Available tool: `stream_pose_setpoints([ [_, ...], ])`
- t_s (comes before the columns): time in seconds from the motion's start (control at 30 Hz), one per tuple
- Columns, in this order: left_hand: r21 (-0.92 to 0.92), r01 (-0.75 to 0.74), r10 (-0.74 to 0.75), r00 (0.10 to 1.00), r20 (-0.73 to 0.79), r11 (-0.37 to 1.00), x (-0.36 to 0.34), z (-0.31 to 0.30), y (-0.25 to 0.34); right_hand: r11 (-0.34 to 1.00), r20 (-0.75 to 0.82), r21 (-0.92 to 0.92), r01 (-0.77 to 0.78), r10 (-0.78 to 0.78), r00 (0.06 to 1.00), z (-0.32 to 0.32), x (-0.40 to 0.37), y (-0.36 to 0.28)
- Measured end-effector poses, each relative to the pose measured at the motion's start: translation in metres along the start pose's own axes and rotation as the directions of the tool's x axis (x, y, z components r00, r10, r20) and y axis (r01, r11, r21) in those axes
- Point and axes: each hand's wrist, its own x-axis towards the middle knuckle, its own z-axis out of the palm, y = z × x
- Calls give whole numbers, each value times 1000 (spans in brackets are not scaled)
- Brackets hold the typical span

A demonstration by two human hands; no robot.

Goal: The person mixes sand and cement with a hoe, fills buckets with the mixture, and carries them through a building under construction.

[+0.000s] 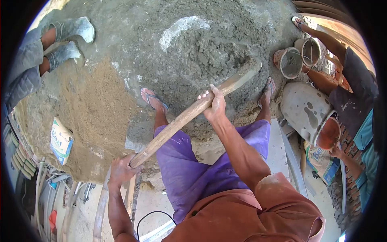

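From my remote view, the handle [173, 126] slants across, its far end over the wet mix [193, 52]. My left hand [122, 169] is closed round its near end; my right hand [215, 105] wraps it farther up. Two buckets [277, 60] stand right of the mix, near a grey drum [302, 105]; brown sand [96, 101] lies left.

Wet grey mortar [209, 52] and brown sand [100, 109] are covering the ground, marking this as a building site. A cement bag [61, 141] is lying on the sand's left edge, while mortar buckets [288, 63] and a large drum [308, 109] are standing near a brick wall [350, 183] on the right.
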Motion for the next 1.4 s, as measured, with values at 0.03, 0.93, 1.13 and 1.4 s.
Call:
stream_pose_setpoints([
  [0.03,36,-64,66,997,-46,997,-15,-16,-5,995,33,66,-75,73,997,2,-20,-2],
  [0.93,-710,-687,511,671,-538,155,102,-95,284,134,316,909,-394,393,864,-96,39,145],
  [1.13,-706,-701,598,610,-521,100,86,-225,281,255,482,817,-516,187,856,-5,0,35],
  [1.4,-843,-537,267,817,-512,28,161,-85,310,494,28,851,-177,293,956,-185,-6,61],
])
